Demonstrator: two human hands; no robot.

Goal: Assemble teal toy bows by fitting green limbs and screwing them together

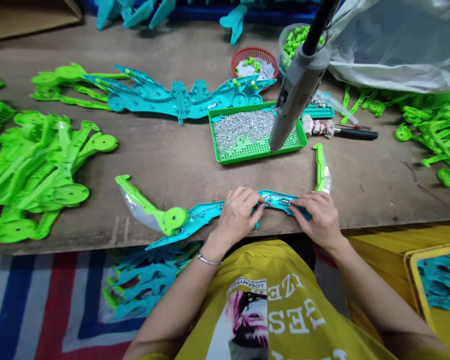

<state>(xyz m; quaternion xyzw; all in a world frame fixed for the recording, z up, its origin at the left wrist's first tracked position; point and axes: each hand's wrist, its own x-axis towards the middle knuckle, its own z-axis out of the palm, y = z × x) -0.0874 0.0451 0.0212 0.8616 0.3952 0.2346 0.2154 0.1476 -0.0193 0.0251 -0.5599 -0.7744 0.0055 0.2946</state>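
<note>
A long blue plastic shell [202,214] lies along the table's front edge, with a green arm piece [146,202] with a clear blade at its left end. A similar green arm piece [320,167] juts out at its right end. My left hand [238,212] lies over the shell's middle, fingertips pinched on thin reddish wires [270,199]. With thumb and fingers closed, my right hand [320,216] grips a small dark-and-silver part [285,202] inside the shell. Both palms hide parts of the shell.
A grey electric screwdriver [298,95] hangs over a green tray [257,159] of screws. Behind lies another blue shell [153,102]. Green parts are heaped left [41,175] and right [438,130]. A red basket [249,51] and a black-handled tool [356,134] are at the back.
</note>
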